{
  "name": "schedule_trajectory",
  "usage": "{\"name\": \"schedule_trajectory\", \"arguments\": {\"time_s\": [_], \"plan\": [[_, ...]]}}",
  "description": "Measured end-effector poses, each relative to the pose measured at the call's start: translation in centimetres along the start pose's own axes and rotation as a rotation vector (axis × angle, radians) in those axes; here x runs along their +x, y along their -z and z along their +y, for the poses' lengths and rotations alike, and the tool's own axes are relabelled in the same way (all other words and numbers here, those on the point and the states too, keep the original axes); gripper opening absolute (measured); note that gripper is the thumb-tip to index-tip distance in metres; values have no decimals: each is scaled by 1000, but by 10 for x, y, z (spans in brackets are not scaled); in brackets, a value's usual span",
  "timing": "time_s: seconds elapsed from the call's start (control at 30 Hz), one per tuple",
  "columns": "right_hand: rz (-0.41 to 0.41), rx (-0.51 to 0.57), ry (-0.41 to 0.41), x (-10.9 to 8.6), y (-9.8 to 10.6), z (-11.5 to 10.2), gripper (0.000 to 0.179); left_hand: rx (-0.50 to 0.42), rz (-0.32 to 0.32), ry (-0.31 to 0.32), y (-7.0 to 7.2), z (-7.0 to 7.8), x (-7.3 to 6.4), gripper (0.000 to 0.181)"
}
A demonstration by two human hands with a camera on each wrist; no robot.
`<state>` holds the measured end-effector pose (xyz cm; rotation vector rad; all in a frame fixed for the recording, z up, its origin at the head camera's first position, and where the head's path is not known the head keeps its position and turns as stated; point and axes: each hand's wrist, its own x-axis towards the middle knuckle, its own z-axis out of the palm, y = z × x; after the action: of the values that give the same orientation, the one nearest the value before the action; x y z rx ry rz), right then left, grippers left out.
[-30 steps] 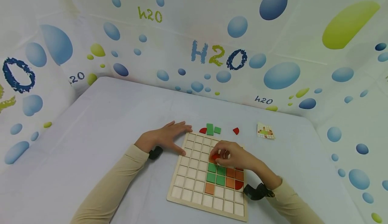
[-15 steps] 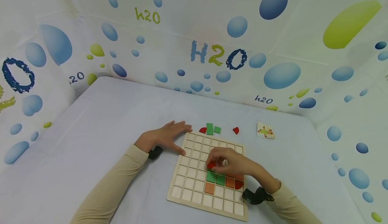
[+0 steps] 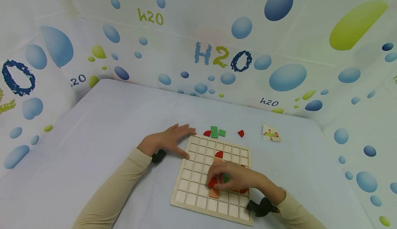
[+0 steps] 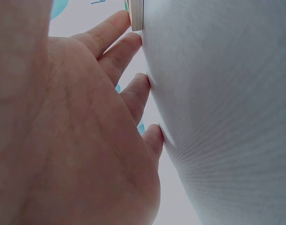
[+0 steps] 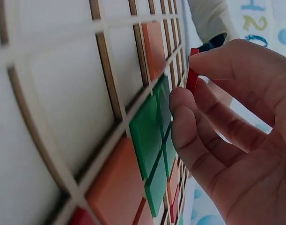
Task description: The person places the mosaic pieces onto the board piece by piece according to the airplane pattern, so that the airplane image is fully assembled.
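A wooden grid board (image 3: 186, 184) lies on the table with colored tiles in its right half. Over it my right hand (image 3: 232, 175) pinches a small red tile (image 3: 212, 182) between thumb and fingertips, beside an orange tile (image 3: 214, 193). In the right wrist view that red tile (image 5: 193, 70) is seen edge-on, off the board, near green tiles (image 5: 146, 131) set in the grid. A red quarter-circle tile (image 3: 219, 154) sits in a cell farther back. My left hand (image 3: 169, 139) is spread at the board's left edge, its fingertips (image 4: 133, 40) against the board and tabletop.
Behind the board lie a red rounded tile (image 3: 207, 133), a green rectangle (image 3: 214, 132), a small green square (image 3: 222, 133) and another red tile (image 3: 241, 133). A printed pattern card (image 3: 271, 133) lies back right. A patterned curtain (image 3: 173, 50) borders the table.
My right hand has moved toward the near side of the board with the red tile, uncovering the red quarter-circle tile and orange tile behind it. My left hand has stayed put.
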<state>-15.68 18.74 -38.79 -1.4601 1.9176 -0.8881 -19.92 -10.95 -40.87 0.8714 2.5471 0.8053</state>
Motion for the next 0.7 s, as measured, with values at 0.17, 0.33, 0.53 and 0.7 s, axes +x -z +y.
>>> {"name": "schedule_trajectory", "arguments": {"time_s": [0.17, 0.33, 0.53, 0.7], "plan": [[-53, 11, 2, 1, -6, -4, 15, -10, 2, -2, 0, 0, -1, 88], [-83, 6, 5, 1, -11, -8, 14, 4, 10, -10, -1, -2, 0, 87], [-94, -91, 65, 1, -16, -12, 9, 1, 6, -7, -3, -4, 1, 88], [-138, -87, 78, 1, -19, -13, 14, 8, 7, -9, -5, -5, 1, 88]]}}
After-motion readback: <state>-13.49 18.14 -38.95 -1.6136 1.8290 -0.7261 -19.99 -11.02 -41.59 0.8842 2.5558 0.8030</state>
